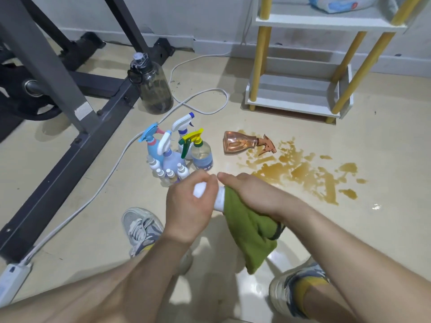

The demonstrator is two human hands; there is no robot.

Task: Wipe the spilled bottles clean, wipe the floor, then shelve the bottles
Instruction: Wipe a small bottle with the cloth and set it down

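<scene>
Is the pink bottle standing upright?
No, the pink bottle lies on its side on the floor, at the edge of the brown spill.

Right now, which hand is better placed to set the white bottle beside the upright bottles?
Left: the left hand grips the white bottle, nearest the upright bottles; the right hand holds the green cloth.

A single head-worn camera faces forward and steeply down, close over the floor [384, 136]; the shelf [291, 103] stands at the upper right, against the far wall [198, 17].
</scene>
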